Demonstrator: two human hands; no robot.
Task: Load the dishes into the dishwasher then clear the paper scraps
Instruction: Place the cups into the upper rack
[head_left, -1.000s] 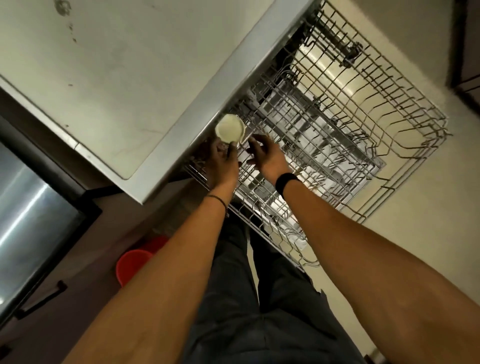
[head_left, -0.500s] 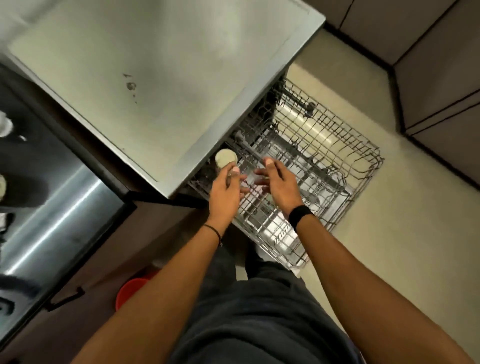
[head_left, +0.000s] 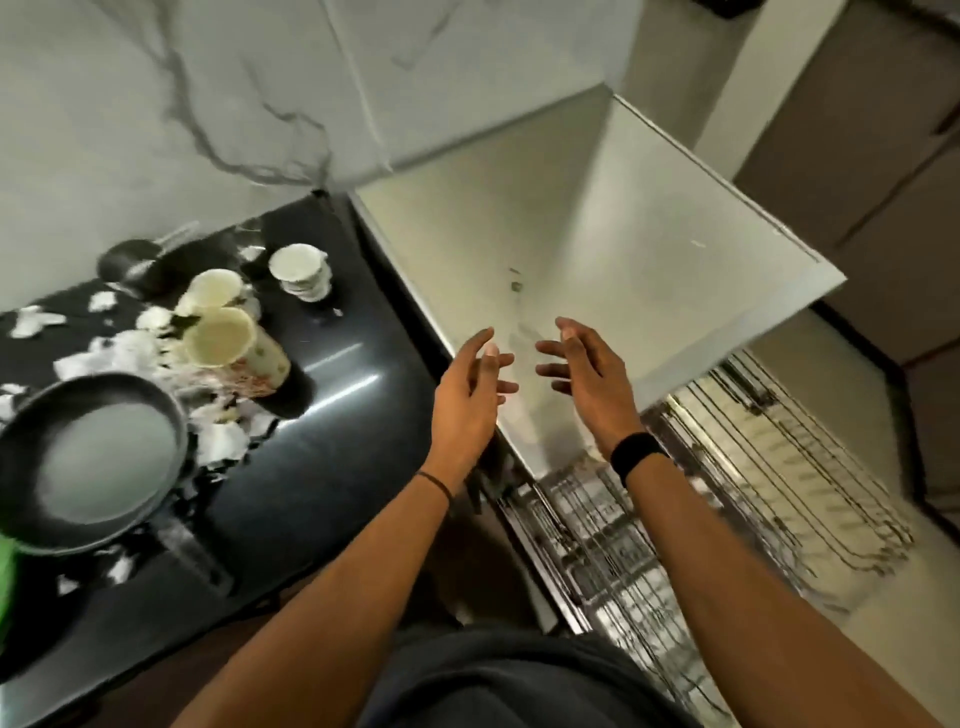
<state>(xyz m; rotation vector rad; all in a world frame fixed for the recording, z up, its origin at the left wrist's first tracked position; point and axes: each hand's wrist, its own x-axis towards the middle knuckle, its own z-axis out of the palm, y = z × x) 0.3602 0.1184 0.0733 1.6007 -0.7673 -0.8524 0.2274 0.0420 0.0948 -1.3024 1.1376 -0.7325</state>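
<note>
My left hand (head_left: 467, 400) and my right hand (head_left: 587, 379) hover empty above the dishwasher's pale top (head_left: 649, 249), fingers loosely spread. The pulled-out wire rack (head_left: 769, 499) shows blurred at the lower right. On the black counter (head_left: 332, 447) to the left stand two cream mugs (head_left: 228, 343), a stack of small white cups (head_left: 304, 273), a dark frying pan (head_left: 88, 462) and a small dark pot (head_left: 130, 265). White paper scraps (head_left: 130, 353) lie scattered among them.
A marble-patterned wall (head_left: 208, 104) backs the counter. Brown cabinet doors (head_left: 857, 182) stand at the right, with pale floor (head_left: 883, 649) beside the rack. A green object (head_left: 8, 556) peeks in at the left edge.
My view has risen from the rack to the counter. Both hands lifted out of the rack; the small cream cup my left hand held is no longer in it.
</note>
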